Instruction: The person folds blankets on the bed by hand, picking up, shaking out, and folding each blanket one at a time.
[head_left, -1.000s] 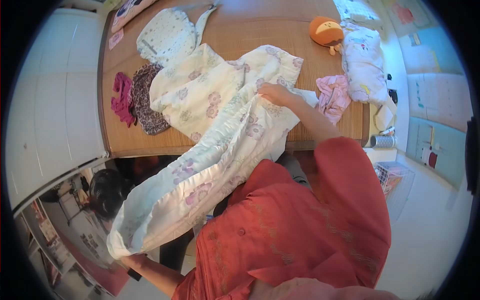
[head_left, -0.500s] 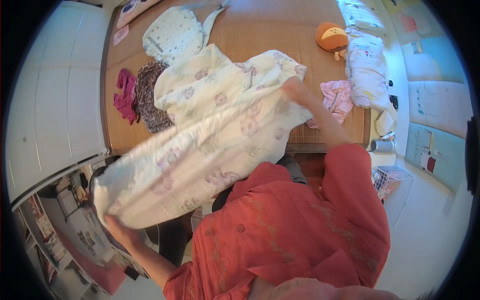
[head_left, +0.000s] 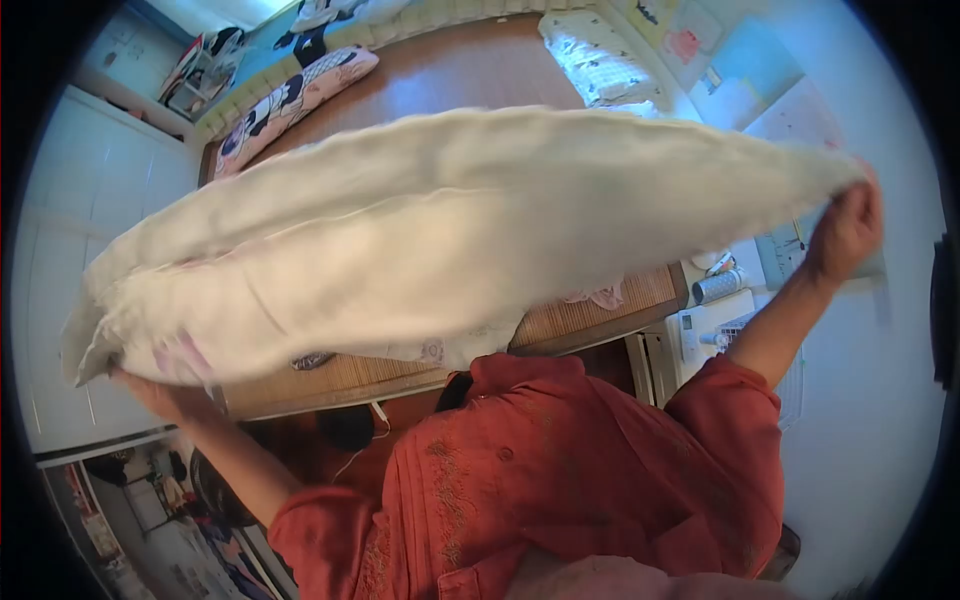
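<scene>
A large cream cloth with a purple flower print [head_left: 430, 240] is stretched wide in the air over the bed. My left hand [head_left: 155, 395] is closed on its lower left corner. At the far right, my right hand [head_left: 848, 230] grips the opposite end in a closed fist. The cloth bulges upward between the hands and is blurred by motion. Beneath it, some flowered fabric [head_left: 430, 350] lies near the bed's front edge; I cannot tell whether it is a separate piece. Most of the bed's middle is hidden.
The bed has a woven mat [head_left: 560, 325]. A long patterned pillow [head_left: 295, 108] lies at the back left, white bedding [head_left: 600, 65] at the back right. Pink fabric [head_left: 600, 295] shows below the cloth. A patterned cylinder [head_left: 720, 287] stands right of the bed, a white wardrobe [head_left: 80, 300] left.
Both hands have risen and spread apart, the right one far to the right. The cloth has lifted and opened out, covering the items on the bed. The view has tilted up.
</scene>
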